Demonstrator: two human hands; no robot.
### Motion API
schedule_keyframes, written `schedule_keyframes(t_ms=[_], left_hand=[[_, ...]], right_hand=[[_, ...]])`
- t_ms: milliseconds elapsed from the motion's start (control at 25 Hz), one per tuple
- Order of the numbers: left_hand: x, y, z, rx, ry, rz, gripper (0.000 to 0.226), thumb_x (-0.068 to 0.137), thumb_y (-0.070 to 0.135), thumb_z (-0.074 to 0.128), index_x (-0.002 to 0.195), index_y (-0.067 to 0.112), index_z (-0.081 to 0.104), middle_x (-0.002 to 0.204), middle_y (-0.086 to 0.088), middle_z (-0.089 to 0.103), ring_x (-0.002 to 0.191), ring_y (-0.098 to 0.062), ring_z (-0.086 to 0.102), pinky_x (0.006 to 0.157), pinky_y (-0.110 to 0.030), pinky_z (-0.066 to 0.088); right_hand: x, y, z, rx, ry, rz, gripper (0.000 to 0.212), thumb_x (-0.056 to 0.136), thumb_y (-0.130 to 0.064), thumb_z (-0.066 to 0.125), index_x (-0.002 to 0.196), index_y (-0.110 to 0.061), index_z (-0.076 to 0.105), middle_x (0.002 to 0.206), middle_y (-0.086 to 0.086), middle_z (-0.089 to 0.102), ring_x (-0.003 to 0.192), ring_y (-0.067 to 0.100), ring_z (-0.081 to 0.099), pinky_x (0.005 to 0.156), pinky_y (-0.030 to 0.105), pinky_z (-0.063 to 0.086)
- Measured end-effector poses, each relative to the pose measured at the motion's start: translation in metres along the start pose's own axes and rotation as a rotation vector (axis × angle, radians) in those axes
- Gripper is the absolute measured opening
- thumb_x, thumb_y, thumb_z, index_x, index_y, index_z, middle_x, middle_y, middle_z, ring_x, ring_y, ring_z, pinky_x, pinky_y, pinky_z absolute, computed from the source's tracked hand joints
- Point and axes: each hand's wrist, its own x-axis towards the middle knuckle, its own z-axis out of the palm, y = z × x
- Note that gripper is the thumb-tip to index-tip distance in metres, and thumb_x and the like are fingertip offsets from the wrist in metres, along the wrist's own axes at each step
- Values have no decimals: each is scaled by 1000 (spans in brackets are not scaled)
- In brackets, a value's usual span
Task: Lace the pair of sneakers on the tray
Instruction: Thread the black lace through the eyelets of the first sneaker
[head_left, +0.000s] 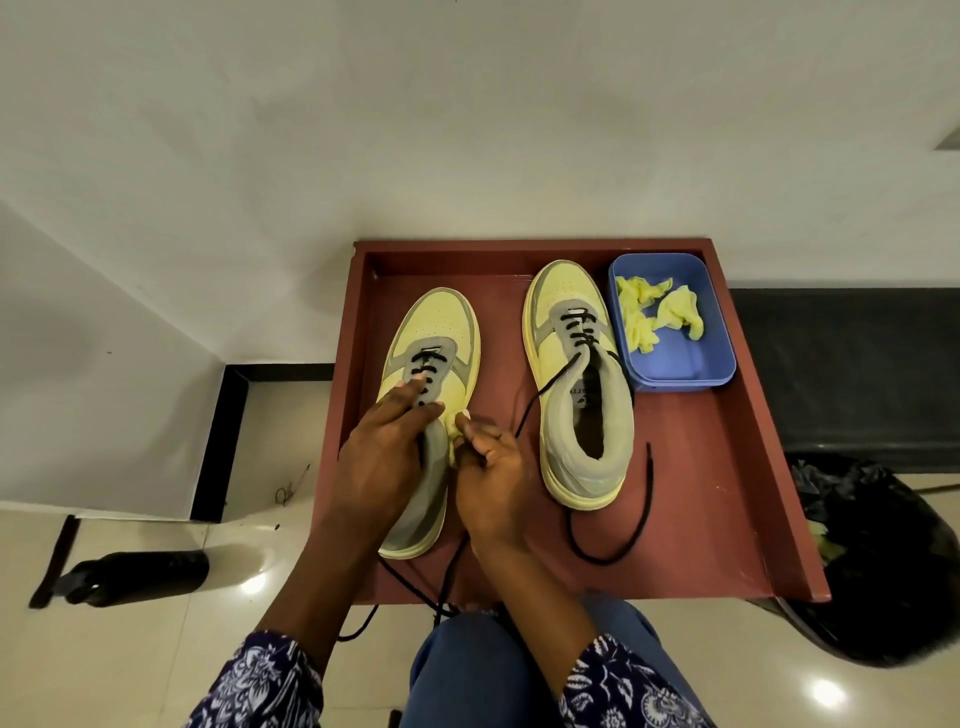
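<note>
**Two sneakers on a red tray, one being laced**

The left sneaker (428, 415) is shown lying flat in the left half of the red tray (727, 493), toe towards 12 o'clock. Its lowest eyelets are threaded with a black lace (447, 577), whose loose ends are trailed off the heel at 6 o'clock, over the tray's near edge. The left hand (384, 457) is laid over the tongue and collar, fingers curled on the upper, so the shoe is gripped. The right hand (493, 467) is held just at 3 o'clock of the collar, thumb and fingers closed in a pinch at the shoe's yellow edge; whether the lace or the upper itself is pinched cannot be told.

The right sneaker (582, 395) is set at 3 o'clock of the first, apart from it, toe also towards 12 o'clock. It is partly threaded with its own lace (623, 535), which is left slack across the tray floor around the heel.

A blue tub (696, 374) holding crumpled yellow paper (654, 312) is placed in the tray's corner at 1 o'clock, just beside the right sneaker. Beyond the tray, a black bottle (140, 574) is seen on the tiled floor at 8 o'clock and a black bag (883, 561) at 4 o'clock.
</note>
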Motion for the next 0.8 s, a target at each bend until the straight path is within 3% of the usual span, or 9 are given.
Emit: schedule_keyframes(t_ms=[120,320,440,640,800], left_hand=[[-8,-1,-3,20,18,24,33,81,7,44,103,4,69,121,-20,61,110,-35,60,87,-50,52],[-11,-3,-3,-5,32,2,34,74,-10,62,100,10,72,120,-14,63,111,-27,61,96,-36,41],[-11,-5,-2,-22,18,-6,36,74,-9,63,102,11,71,122,-11,63,113,-25,60,97,-32,41],[-11,-3,-3,-15,9,-14,32,77,-6,61,104,9,70,124,-12,61,111,-26,61,95,-34,42],[-12,-3,-4,-27,4,-46,30,79,-6,63,105,8,69,124,-11,61,111,-26,61,95,-33,40]], right_hand=[[15,-10,2,-58,15,-48,30,90,-3,53,115,-13,65,109,4,61,96,11,56,86,14,42],[63,-22,7,-199,55,-97,30,90,-4,52,116,-11,64,114,12,62,102,26,59,86,19,38],[59,-19,9,-242,57,-143,31,90,-2,50,117,-11,63,111,14,61,100,26,58,84,20,38],[10,-2,1,-128,22,-190,33,88,2,50,115,-9,65,98,4,58,86,10,54,74,0,35],[-26,9,-1,31,52,-230,30,86,0,56,114,-9,64,88,-17,51,83,-10,54,74,1,41]])
